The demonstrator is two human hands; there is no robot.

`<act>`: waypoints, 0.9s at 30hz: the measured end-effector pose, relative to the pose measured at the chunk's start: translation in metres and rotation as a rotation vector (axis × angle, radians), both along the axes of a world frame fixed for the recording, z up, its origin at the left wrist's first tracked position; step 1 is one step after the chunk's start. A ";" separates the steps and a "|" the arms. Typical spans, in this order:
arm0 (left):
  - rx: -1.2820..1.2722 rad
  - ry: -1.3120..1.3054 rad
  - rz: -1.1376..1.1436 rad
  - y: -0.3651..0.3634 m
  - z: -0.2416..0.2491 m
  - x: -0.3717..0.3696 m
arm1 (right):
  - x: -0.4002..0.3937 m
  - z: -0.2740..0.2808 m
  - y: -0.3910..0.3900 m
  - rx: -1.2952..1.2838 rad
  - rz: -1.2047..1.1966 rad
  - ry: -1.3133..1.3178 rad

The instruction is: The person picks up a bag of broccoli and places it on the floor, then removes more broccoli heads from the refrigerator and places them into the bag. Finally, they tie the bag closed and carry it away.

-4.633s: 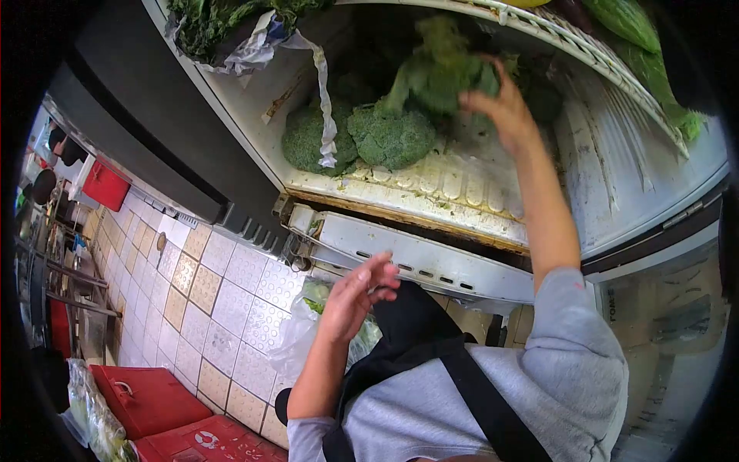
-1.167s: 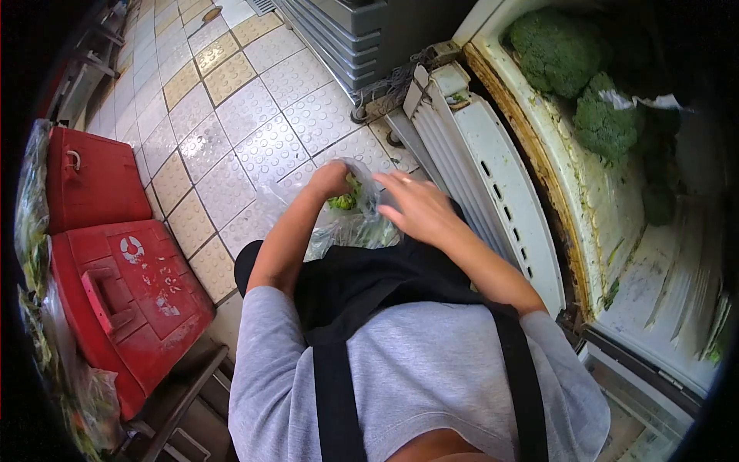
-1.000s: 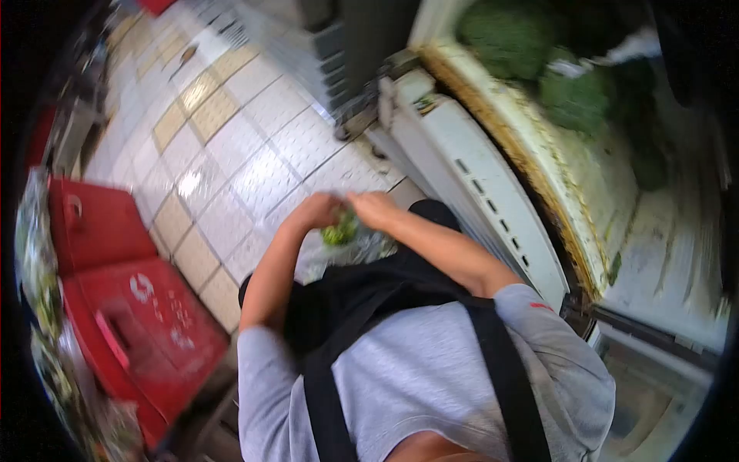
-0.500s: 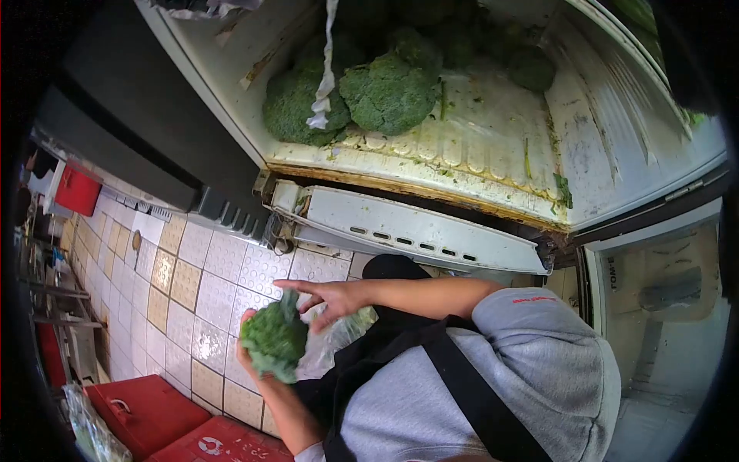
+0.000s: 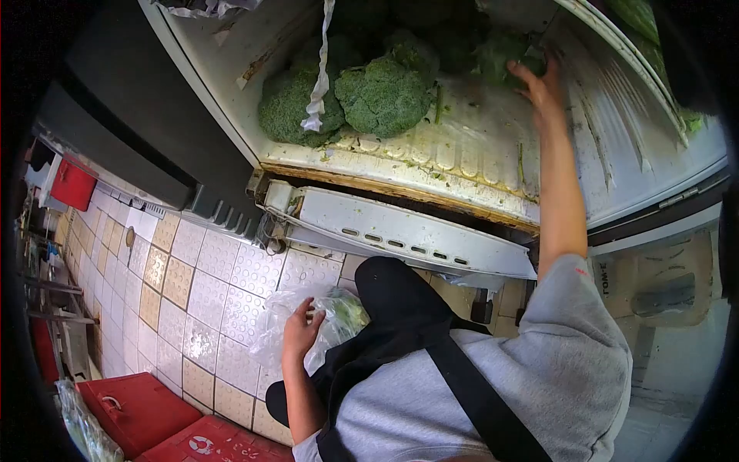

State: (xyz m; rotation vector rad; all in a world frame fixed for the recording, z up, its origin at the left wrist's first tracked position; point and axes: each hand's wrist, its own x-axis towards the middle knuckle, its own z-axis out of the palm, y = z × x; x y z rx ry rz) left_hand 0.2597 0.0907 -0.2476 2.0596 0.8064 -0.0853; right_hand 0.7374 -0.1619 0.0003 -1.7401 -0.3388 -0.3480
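My right hand [image 5: 541,81] reaches deep into the white refrigerator compartment, its thumb and fingers around a broccoli head [image 5: 500,55] at the back right; part of the grip is in shadow. My left hand [image 5: 302,333] is down by my lap, fingers loosely curled and apart, in front of a clear plastic bag [image 5: 269,316]. Pale green pieces [image 5: 350,312] show through the bag. Two large broccoli heads [image 5: 385,96] sit at the compartment's front left, with more in the dark behind them.
A crumpled white strip [image 5: 318,92] hangs before the broccoli. Below the compartment's stained edge is a slotted white panel [image 5: 416,239]. Red boxes [image 5: 135,412] stand at lower left on the tiled floor [image 5: 208,300]. An open door [image 5: 662,308] is at right.
My right hand has gone from my lap up into the compartment. The broccoli my left hand held is no longer in it. The plastic bag now shows more fully beside my left hand.
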 end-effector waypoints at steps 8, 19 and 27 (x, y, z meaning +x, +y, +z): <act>0.201 0.428 -0.099 0.012 -0.090 -0.064 | 0.117 -0.034 0.004 -0.906 -0.228 -0.345; 0.174 0.577 -0.241 0.023 -0.180 -0.073 | 0.114 -0.066 0.011 -0.997 -0.226 -0.513; 0.016 0.714 -0.459 0.015 -0.183 -0.060 | -0.101 0.003 0.092 -0.889 0.087 -0.667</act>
